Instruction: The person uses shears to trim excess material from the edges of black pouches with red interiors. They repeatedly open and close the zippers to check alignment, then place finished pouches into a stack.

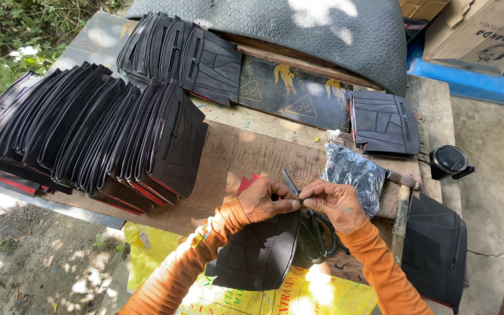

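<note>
My left hand (265, 200) pinches the top edge of a black rubber pouch (261, 251) with a red lining, which hangs over the near edge of the wooden table (246, 151). My right hand (335, 203) grips the same edge from the right, fingertips meeting the left hand's. A pair of scissors (317, 230) lies under my right hand, its blade tip pointing up between the hands. Both arms wear orange sleeves.
Two long rows of finished black pouches (100, 131) stand on edge at left and back. One more pouch (385, 123) lies at right, another (436, 248) hangs at the table's right side. A black plastic bag (354, 175), a hammer (402, 204), a black jar (449, 160), a rubber mat (322, 29).
</note>
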